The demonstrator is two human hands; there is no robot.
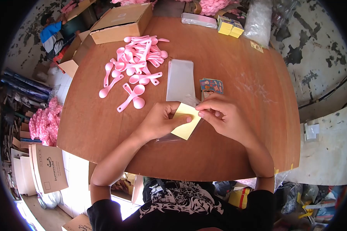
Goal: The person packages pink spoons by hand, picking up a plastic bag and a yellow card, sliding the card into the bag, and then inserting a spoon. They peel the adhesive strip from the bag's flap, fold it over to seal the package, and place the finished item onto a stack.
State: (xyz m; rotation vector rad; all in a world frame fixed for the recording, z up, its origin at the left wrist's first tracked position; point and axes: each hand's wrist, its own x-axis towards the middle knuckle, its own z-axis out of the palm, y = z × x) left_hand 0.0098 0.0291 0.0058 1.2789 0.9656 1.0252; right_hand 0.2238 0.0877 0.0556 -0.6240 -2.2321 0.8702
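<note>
My left hand (pixel 160 120) holds a pale yellow card (pixel 184 129), its thumb lying flat on the face. At the card's upper right edge, my right hand (pixel 221 114) pinches with thumb and index finger; clear plastic shows around the card. Just beyond my hands lies a stack of clear plastic bags (pixel 180 79). Colourful printed cards (pixel 213 86) lie to its right, partly hidden behind my right hand. Pink plastic spoons (pixel 138 57) form a pile at the upper left of the wooden table (pixel 235 154), with several lying loose nearer to me.
At the far left table edge stands a cardboard box (pixel 121 23). Along the far right edge are another plastic pack (pixel 199 20), yellow card stacks (pixel 229 26) and a plastic roll (pixel 258 23). A person in blue (pixel 52 32) is at the upper left.
</note>
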